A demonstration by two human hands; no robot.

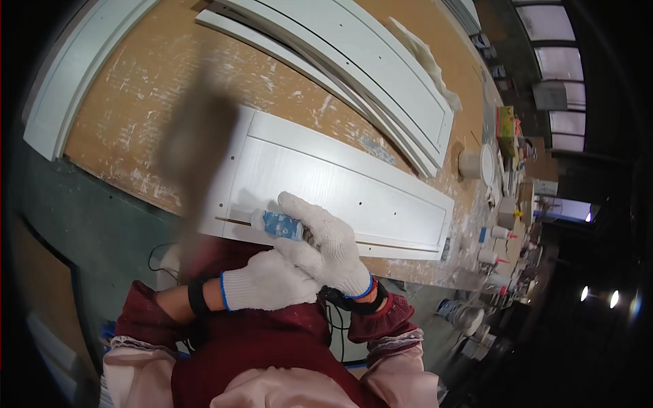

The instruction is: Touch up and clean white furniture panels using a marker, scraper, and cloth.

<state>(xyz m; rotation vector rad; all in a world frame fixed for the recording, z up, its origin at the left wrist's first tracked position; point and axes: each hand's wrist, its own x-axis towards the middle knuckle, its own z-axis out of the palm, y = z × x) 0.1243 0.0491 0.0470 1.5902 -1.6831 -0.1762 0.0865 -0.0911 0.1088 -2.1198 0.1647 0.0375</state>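
Observation:
Both my hands wear white knitted gloves and meet at the near edge of a white grooved panel (306,180). My right hand (333,248) is closed round a small blue block-like piece (281,226), smeared with white; its exact kind is unclear. Against the right hand's lower side lies my left hand (269,280), its fingers partly hidden, so its grip cannot be told. Beneath the blue piece, the panel has a narrow brown slot. Several small dark holes dot its face.
The panel lies on a brown, paint-scuffed worktable (136,122). Behind it are stacked white panels (354,61); another white panel (88,68) is at the far left. A white tub (476,164) and several bottles stand rightward. A blurred brown shape (197,136) covers part of the left.

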